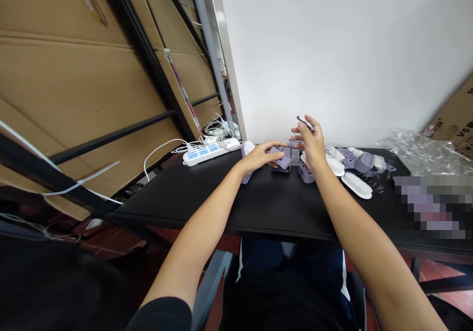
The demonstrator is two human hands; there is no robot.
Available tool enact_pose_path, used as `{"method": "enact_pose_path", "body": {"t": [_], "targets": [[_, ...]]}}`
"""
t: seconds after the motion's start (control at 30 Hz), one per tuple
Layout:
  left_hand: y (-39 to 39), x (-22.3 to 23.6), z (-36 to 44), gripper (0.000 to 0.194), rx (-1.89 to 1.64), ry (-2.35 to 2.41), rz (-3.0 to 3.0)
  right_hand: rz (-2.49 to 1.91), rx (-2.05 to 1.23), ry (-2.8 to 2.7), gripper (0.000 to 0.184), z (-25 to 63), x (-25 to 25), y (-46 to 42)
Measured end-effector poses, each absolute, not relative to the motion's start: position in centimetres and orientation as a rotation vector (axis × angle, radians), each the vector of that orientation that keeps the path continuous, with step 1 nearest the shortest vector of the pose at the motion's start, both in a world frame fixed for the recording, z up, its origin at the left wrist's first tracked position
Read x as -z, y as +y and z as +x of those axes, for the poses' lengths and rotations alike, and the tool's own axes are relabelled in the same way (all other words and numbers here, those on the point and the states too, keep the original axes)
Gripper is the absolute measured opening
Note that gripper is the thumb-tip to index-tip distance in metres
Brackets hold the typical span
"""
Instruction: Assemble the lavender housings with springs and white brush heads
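Note:
My left hand (260,157) is closed on a small purple square plastic case (285,160) just above the black tabletop, its fingers and thumb gripping the sides. Raised to the right of it is my right hand (312,141), with a slim dark pen-like tool (305,123) between its fingers; its exact kind is too small to make out. Beneath and beside the right hand lie more purple plastic parts (306,172), partly hidden by it. A purple and white piece (247,148) stands behind my left wrist.
White oval covers (356,185) lie right of my right forearm, near a pile of purple parts (365,162) and thin curled wires. A white power strip (211,151) with cables is at the back left. Clear plastic wrap (424,148) covers the right back of the black table (281,208). A white wall rises behind.

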State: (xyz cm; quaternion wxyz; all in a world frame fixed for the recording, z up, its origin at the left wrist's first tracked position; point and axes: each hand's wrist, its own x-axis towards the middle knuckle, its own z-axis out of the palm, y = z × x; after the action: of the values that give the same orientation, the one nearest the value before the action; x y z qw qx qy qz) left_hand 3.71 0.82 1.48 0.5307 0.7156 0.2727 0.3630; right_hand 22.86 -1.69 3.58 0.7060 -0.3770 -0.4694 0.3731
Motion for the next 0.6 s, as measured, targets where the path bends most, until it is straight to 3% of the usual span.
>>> {"method": "enact_pose_path", "body": {"t": [0.13, 0.37, 0.6], "targets": [[1.3, -1.1, 3.8, 0.055, -0.967, 0.62, 1.727, -0.841, -0.915, -1.05, 0.074, 22.4, -3.4, -1.7], [1.4, -1.4, 3.8, 0.044, -1.303, 0.75, 1.71, -0.985, -1.042, -1.218, 0.043, 20.6, -2.3, -2.4], [1.3, -1.3, 4.2, 0.033, -1.492, 0.792, 1.858, -0.876, -1.347, -1.139, 0.045, 18.4, -1.9, -3.8]]}}
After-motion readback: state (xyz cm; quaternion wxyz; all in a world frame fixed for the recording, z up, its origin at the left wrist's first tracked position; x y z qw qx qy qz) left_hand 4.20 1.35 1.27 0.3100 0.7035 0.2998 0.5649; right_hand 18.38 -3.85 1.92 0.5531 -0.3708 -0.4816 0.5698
